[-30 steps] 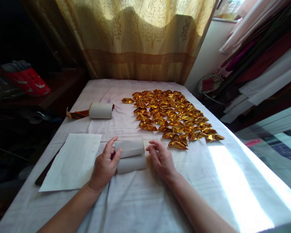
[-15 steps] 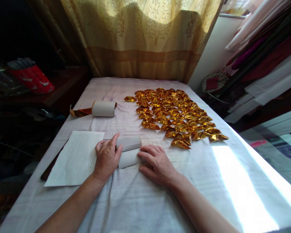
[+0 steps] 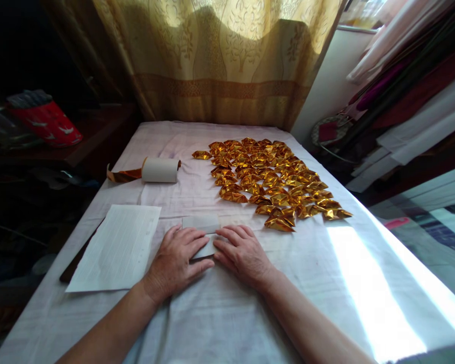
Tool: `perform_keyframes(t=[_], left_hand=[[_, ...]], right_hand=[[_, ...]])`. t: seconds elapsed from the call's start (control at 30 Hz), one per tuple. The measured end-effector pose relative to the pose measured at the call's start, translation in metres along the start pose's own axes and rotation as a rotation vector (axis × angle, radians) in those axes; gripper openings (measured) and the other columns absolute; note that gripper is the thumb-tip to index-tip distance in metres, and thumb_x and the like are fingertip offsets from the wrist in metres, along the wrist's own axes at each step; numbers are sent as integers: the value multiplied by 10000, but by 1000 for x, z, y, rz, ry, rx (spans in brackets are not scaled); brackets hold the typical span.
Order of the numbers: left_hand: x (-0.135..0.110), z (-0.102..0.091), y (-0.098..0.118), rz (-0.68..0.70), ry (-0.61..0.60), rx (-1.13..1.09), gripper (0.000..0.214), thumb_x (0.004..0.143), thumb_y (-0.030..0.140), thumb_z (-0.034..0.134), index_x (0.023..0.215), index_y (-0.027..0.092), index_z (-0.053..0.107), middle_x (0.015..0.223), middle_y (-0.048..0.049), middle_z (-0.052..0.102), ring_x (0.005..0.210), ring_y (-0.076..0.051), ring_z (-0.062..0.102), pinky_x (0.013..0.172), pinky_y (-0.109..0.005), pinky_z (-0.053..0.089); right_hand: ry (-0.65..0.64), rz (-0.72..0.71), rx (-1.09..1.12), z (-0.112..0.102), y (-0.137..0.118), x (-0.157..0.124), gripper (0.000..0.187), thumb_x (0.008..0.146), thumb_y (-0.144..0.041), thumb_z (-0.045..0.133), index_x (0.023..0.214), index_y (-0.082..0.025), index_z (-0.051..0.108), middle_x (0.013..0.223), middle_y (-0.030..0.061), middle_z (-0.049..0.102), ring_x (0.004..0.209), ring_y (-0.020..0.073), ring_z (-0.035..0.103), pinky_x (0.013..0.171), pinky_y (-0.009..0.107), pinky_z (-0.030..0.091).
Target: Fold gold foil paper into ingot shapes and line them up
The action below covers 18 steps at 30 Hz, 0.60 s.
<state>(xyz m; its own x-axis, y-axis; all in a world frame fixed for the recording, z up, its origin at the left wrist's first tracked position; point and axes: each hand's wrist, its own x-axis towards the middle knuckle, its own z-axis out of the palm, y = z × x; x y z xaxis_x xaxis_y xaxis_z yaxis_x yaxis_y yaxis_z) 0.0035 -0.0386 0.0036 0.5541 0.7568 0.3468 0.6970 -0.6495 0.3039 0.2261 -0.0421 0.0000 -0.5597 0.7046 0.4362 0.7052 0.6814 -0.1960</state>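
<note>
A small folded sheet of grey-white paper [image 3: 202,224] lies flat on the white cloth near the table's front. My left hand [image 3: 178,258] rests on its left half, fingers stretched out and pressing down. My right hand [image 3: 242,253] lies flat on its right edge, fingers also extended. Most of the sheet is hidden under both hands. Behind and to the right, several folded gold foil pieces [image 3: 269,179] are laid out in rows.
A larger white sheet [image 3: 117,247] lies at the left over a dark strip. A roll of paper [image 3: 160,170] with a gold foil tail lies further back. A curtain [image 3: 220,55] hangs behind the table [image 3: 227,313]. Stacked fabrics are at right.
The curled paper between my hands has been pressed flat. Both hands moved inward onto it, and my fingers went from curled at its ends to lying flat.
</note>
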Motion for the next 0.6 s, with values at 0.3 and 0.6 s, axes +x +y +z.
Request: perform_keyframes(t=[0.3,0.6], left_hand=[[-3,2,-6,50,13,14,255,977,320,510,1094,240,722,1170,-73,733,1140,-251,641,1133,-577,314],[-1,-7,-4,64,3,-78,234,989,299,480,997,224,702,991,-27,767,980,-190,698,1113,-485,366]], right_hand=[[-64,3,91,-2,5,0,299,907,-427,666,1131,-230,670,1217,78,699,1196,267,581,1020,452,406],[34,111,159,-3,3,-3,150,960,-203,522,959,-226,670,1000,30,765,1041,208,653,987,407,385]])
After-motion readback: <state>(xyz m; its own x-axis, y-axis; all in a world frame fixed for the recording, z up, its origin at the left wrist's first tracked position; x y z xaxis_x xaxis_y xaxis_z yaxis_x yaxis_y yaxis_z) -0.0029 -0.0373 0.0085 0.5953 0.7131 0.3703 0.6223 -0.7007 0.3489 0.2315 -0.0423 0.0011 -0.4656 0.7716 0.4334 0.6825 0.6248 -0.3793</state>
